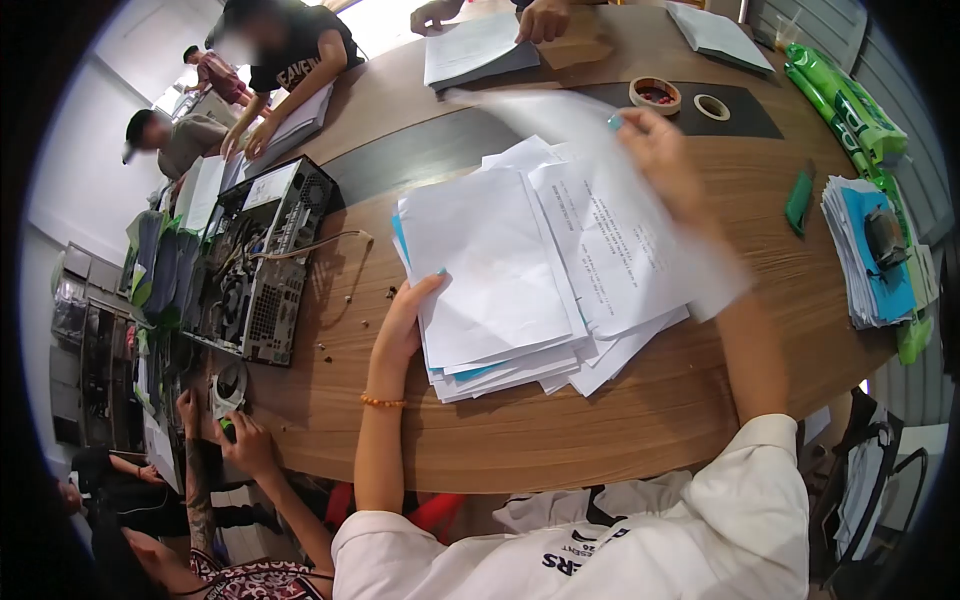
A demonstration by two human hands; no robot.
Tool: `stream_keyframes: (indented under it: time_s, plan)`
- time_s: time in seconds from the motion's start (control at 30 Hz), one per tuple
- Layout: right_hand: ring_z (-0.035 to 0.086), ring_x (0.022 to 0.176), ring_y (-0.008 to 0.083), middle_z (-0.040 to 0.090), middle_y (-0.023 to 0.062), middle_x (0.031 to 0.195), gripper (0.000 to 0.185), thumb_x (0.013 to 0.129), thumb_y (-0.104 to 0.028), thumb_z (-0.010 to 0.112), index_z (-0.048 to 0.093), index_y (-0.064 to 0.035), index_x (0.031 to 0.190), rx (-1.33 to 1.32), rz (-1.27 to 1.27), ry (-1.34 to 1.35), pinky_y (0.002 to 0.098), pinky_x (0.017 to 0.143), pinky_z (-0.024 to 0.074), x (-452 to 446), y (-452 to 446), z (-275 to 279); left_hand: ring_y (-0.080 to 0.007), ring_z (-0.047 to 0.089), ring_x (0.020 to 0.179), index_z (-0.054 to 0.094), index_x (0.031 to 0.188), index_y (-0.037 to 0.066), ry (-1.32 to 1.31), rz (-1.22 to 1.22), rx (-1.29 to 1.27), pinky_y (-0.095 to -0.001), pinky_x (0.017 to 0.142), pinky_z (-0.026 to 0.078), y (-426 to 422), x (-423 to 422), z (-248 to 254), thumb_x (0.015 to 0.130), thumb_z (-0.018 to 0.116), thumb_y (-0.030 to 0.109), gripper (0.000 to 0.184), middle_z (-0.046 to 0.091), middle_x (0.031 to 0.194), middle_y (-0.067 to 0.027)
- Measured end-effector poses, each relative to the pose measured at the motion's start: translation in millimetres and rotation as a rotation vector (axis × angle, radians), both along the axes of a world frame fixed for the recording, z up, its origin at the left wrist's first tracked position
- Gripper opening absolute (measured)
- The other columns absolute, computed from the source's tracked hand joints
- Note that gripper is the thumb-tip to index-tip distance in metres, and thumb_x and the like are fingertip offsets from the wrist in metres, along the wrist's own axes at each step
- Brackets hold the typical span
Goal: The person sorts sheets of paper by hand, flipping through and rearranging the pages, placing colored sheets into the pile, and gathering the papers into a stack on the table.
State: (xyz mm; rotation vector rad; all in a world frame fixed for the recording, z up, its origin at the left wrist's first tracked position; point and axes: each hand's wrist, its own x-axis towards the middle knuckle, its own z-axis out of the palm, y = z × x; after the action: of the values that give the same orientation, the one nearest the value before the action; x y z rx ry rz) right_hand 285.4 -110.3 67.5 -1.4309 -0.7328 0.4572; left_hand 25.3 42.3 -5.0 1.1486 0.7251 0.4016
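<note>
My left hand (405, 315) grips the left edge of a stack of white papers (490, 270) on the wooden table, its thumb on the top sheet. A strip of blue shows at the stack's left side. Right beside it, partly under it, lies a second pile with printed text (605, 240). Over that pile my right hand (665, 165) holds a lifted white sheet (560, 115), blurred by motion, with thumb and fingers closed on its edge.
An opened computer case (270, 265) with a loose cable stands at the left. Tape rolls (712, 107), a green cutter (799, 200), green packs (850, 105) and clipped papers (865, 250) lie right. Co-workers' hands (545, 20) rest on papers across the table; another person works lower left.
</note>
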Motion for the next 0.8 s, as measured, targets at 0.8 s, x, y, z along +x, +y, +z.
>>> stream_keyframes:
  time_s: [0.8]
  plan:
    - [0.046, 0.091, 0.0238, 0.045, 0.016, 0.104, 0.054, 0.068, -0.02, 0.062, 0.037, -0.0001, 0.11, -0.537, -0.039, -0.846, 0.0321, 0.079, 0.0357, 71, 8, -79, -0.0147, 0.051, 0.086, 0.04, 0.11, -0.004, -0.278, -0.195, 0.017, -0.0242, 0.073, 0.043, 1, -5, -2, 0.07, 0.056, 0.011, 0.046, 0.051, 0.1, -0.0106]
